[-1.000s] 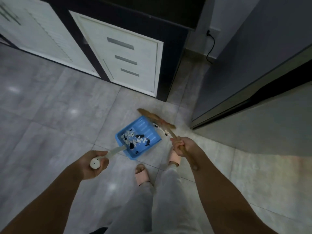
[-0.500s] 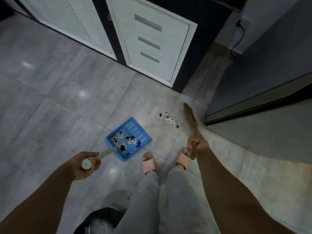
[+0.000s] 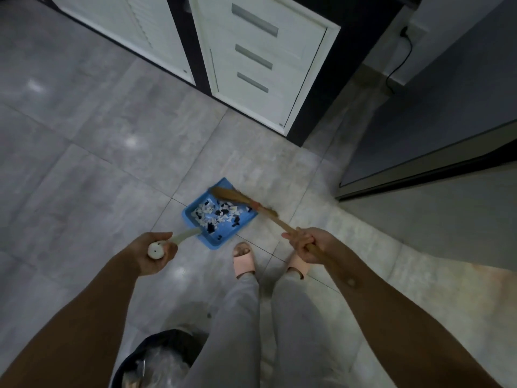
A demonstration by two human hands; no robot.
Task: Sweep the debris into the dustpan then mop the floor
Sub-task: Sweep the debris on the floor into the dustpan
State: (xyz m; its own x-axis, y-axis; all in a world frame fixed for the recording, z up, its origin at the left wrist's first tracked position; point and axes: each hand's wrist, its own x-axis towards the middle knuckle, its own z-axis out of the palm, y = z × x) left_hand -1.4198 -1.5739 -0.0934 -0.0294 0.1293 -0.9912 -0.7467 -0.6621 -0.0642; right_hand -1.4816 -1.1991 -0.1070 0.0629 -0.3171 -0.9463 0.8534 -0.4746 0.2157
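A blue dustpan (image 3: 221,233) rests on the grey tiled floor just ahead of my feet. Black and white debris (image 3: 216,215) lies scattered inside it. My left hand (image 3: 154,252) is closed around the end of the dustpan's white handle (image 3: 183,236). My right hand (image 3: 306,245) grips the wooden handle of a brown broom (image 3: 237,197). The broom's bristles lie across the dustpan's open far edge, over the debris.
White cabinet doors (image 3: 260,65) in a dark frame stand ahead. A grey appliance (image 3: 436,130) rises at the right, with a black cable (image 3: 400,63) on the wall behind. A bin with a black liner (image 3: 156,359) sits by my left leg. Pink slippers (image 3: 244,260) mark my feet.
The broom has swung left from beside the appliance onto the dustpan's mouth. The small debris patch that lay on the floor is no longer seen there. The dustpan sits closer to the broom.
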